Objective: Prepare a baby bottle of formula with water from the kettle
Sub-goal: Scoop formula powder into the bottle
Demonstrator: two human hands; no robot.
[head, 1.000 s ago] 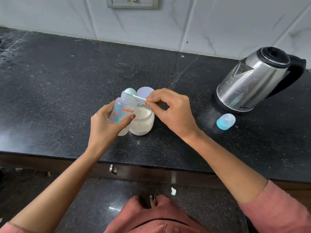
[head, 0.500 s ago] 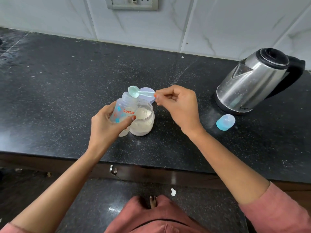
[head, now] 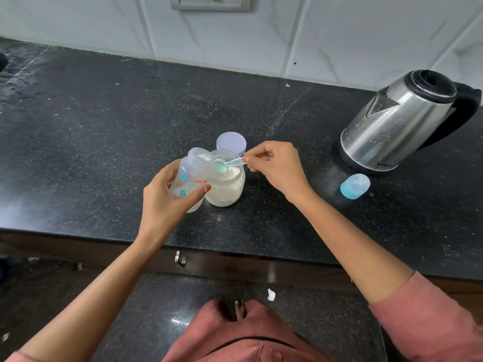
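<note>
My left hand (head: 167, 202) grips a clear baby bottle (head: 192, 178), tilted toward the right, with white powder showing in its open neck. Touching its right side stands an open glass jar of formula powder (head: 229, 188). My right hand (head: 277, 167) pinches the handle of a small blue-green scoop (head: 220, 165), whose bowl hangs over the jar's mouth, just right of the bottle neck. The steel kettle (head: 397, 124) with a black lid and handle stands at the right.
The jar's pale round lid (head: 231, 143) lies just behind the jar. A blue bottle cap (head: 355, 186) lies on its side in front of the kettle. The black stone counter (head: 104, 121) ends at a front edge near my body; a tiled wall with a socket rises behind.
The scoop was over the bottle's mouth; it has come down and to the right, over the jar. Powder now shows in the bottle neck. My left hand kept holding the bottle.
</note>
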